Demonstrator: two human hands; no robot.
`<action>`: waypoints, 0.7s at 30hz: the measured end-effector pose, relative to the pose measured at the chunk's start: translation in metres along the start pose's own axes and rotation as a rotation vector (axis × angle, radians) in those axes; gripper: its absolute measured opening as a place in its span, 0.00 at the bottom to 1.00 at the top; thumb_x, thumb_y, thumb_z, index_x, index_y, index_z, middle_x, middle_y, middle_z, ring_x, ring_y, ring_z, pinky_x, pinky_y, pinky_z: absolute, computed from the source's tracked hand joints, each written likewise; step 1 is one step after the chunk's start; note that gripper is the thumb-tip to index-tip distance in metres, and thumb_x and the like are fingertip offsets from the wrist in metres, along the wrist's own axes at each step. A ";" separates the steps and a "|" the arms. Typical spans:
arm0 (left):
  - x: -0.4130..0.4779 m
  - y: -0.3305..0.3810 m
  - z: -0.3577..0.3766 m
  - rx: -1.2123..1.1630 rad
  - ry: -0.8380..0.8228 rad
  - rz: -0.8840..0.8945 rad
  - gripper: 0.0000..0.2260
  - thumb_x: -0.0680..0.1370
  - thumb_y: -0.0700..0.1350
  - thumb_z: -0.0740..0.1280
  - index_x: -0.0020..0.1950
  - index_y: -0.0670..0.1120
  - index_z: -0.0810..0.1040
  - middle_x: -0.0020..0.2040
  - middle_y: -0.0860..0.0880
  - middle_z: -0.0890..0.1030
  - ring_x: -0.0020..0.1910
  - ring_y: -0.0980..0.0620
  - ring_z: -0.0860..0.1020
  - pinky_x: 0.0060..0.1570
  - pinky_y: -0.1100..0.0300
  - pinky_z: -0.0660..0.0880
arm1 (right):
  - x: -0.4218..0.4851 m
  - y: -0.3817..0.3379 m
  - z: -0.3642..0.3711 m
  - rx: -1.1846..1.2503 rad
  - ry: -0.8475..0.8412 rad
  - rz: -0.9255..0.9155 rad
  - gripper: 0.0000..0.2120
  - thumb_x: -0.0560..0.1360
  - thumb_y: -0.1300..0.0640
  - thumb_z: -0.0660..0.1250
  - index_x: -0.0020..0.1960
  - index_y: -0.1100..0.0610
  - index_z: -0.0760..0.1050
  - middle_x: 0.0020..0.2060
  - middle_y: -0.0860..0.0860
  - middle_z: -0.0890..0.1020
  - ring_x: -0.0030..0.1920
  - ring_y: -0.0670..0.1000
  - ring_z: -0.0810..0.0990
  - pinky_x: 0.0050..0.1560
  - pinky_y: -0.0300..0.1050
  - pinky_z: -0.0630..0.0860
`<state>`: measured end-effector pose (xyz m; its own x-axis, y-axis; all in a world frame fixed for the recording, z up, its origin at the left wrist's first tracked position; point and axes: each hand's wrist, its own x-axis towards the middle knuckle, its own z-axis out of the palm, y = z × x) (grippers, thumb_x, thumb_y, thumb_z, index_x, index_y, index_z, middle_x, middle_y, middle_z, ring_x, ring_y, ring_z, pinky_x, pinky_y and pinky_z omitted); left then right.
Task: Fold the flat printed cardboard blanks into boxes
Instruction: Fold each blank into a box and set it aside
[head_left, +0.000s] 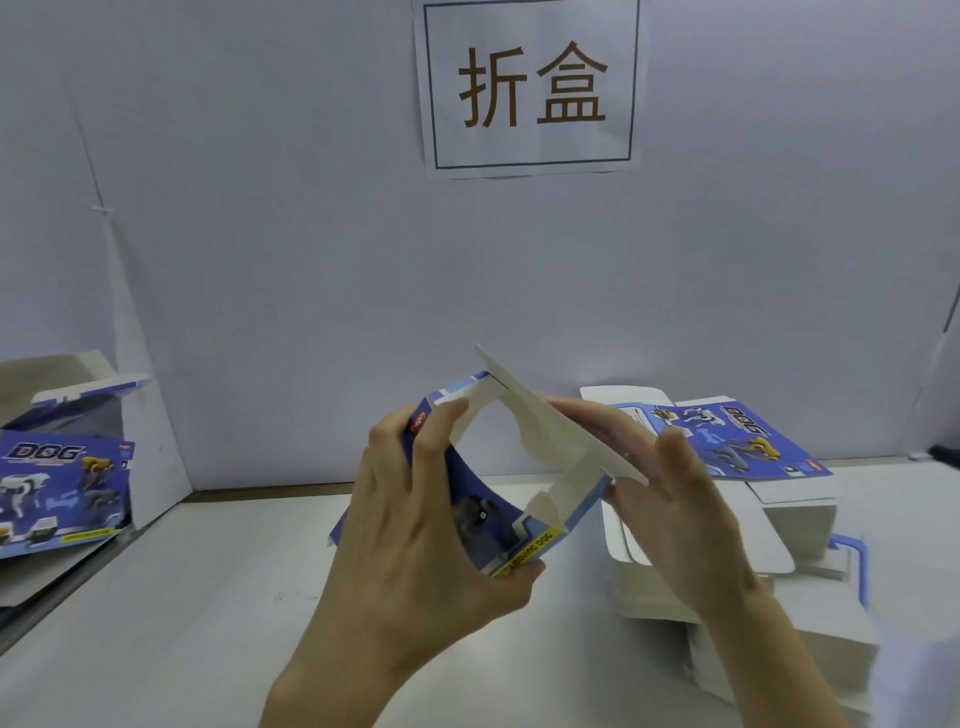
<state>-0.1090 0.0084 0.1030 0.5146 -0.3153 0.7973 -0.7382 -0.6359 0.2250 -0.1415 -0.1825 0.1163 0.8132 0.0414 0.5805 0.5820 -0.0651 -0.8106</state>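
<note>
A white wall (311, 260) is seen behind everything, and a pale table (208, 597) is spread below it. A paper sign (530, 88) with two large brown characters is fixed high on the wall. On the right part of the table a thick stack of flat blanks (800, 519) is laid, white sides mostly shown, and one blue printed blank (737, 441) with dog pictures is placed on top. At the far left, finished boxes (57, 488) with the same blue print are leaned near the wall. A half-formed box (478, 499) is held in the air above the middle of the table, opened into a tube, with a white flap raised. The left hand (415, 545) is curled around its left wall, with the thumb under the lower corner. The right hand (675, 499) is laid with straight fingers against the back of the white flap.
</note>
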 end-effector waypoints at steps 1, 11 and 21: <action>0.000 0.001 0.000 0.039 0.004 -0.008 0.51 0.56 0.63 0.73 0.73 0.54 0.53 0.67 0.48 0.61 0.61 0.45 0.72 0.52 0.46 0.77 | 0.002 -0.003 -0.001 0.041 0.021 0.055 0.31 0.63 0.30 0.68 0.56 0.50 0.81 0.56 0.47 0.83 0.57 0.46 0.80 0.55 0.40 0.74; 0.001 0.002 0.004 0.241 0.009 0.211 0.48 0.58 0.59 0.73 0.75 0.47 0.59 0.69 0.41 0.61 0.67 0.42 0.63 0.64 0.36 0.66 | -0.002 0.008 -0.003 0.226 0.106 0.275 0.24 0.58 0.37 0.77 0.49 0.47 0.84 0.42 0.47 0.83 0.41 0.44 0.80 0.45 0.39 0.75; -0.001 0.011 0.000 0.239 -0.046 0.185 0.50 0.56 0.59 0.72 0.75 0.47 0.59 0.68 0.42 0.64 0.66 0.44 0.63 0.65 0.41 0.66 | 0.002 0.007 0.010 -0.015 -0.038 0.167 0.26 0.70 0.43 0.63 0.68 0.45 0.72 0.57 0.46 0.82 0.55 0.43 0.81 0.48 0.36 0.79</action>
<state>-0.1181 0.0015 0.1042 0.4043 -0.4693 0.7851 -0.7004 -0.7108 -0.0642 -0.1355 -0.1726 0.1110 0.8984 0.0668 0.4342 0.4388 -0.0894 -0.8941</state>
